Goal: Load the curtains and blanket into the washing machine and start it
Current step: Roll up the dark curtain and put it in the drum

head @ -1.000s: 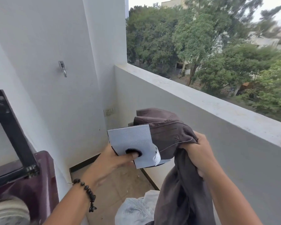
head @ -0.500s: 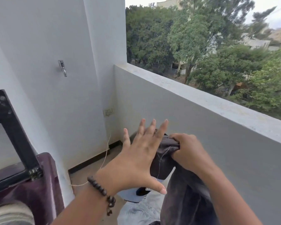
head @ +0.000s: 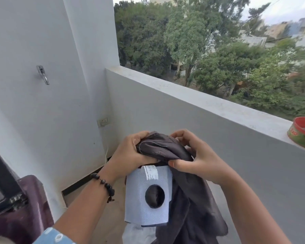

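Note:
A dark brown curtain [head: 188, 199] hangs in front of me, bunched at its top between both hands. My left hand [head: 128, 155] grips the bunched top from the left. My right hand [head: 197, 159] pinches the fabric from the right, thumb underneath. A pale blue-grey eyelet panel [head: 139, 205] with a round hole and a white label dangles below my left hand. The maroon washing machine [head: 25, 213] stands at the lower left with its dark-framed lid [head: 0, 173] raised. A whitish cloth [head: 137, 233] lies on the floor below the curtain.
A grey balcony parapet [head: 183, 95] runs from the corner to the right, with a red and green tin [head: 303, 132] on its ledge. A metal hook [head: 42, 74] and a wall socket [head: 103, 122] are on the white wall. Trees and buildings lie beyond.
My left hand, spread open half a second ago, now grips the curtain top again. The eyelet panel has dropped from beside my left hand to hanging below it.

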Demonstrator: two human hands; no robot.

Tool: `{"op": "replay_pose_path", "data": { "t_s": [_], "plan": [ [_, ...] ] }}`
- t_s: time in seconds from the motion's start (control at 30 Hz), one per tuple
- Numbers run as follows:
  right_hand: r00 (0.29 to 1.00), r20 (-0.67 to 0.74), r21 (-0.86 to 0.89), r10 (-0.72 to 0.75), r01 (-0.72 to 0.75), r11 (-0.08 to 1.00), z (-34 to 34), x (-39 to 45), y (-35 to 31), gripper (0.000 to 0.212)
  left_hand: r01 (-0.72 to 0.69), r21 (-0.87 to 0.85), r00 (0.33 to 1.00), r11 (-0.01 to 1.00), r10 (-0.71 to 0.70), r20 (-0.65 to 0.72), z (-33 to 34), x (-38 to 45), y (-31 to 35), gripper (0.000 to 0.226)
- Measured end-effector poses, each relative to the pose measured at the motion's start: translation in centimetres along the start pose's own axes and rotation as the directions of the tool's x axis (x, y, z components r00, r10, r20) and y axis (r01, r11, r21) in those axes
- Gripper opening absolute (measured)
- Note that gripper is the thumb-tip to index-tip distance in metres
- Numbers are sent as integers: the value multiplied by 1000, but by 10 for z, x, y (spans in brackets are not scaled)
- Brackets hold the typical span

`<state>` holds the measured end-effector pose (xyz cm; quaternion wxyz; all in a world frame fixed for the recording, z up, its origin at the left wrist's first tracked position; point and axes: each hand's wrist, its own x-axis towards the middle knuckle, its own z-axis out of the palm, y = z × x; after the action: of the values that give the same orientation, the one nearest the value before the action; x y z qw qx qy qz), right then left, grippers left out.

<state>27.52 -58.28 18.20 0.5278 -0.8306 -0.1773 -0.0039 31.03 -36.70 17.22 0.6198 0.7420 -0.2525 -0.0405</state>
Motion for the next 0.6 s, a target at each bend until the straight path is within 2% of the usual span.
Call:
{"op": "replay_pose_path", "data": {
  "t_s": [0.07,0.1,0.2,0.27,0.33,0.43,0.53,0.6],
  "plan": [
    [999,-41,-41,1,-3,999,-2,-1,2,53,-14,-114,1000,993,11,-27,0,0,1,47],
    [1000,-17,-30,17,-17,999,-4,-2,4,62,-22,-159,999,987,14,-49,-1,0,2,48],
    [979,196,-17,61,-59,998,-4,-7,9,100,-38,-243,996,969,18,-83,-3,1,7,46],
    [967,247,-63,66,-52,997,0,-10,12,106,-44,-225,996,973,27,-79,-5,2,11,44],
    [985,164,-85,51,-38,996,1,-12,12,90,-46,-169,998,985,40,-44,-7,2,14,43],
    [999,43,-119,-4,9,993,-11,-12,10,58,-2,-102,997,995,10,81,-12,0,23,49],
    [998,-30,-120,-49,45,992,-29,-13,8,42,63,-18,976,998,-57,209,-18,-2,31,58],
    [998,-32,-109,-62,58,992,-39,-12,4,38,103,-1,956,995,-99,276,-18,-3,35,57]
  ]
}}
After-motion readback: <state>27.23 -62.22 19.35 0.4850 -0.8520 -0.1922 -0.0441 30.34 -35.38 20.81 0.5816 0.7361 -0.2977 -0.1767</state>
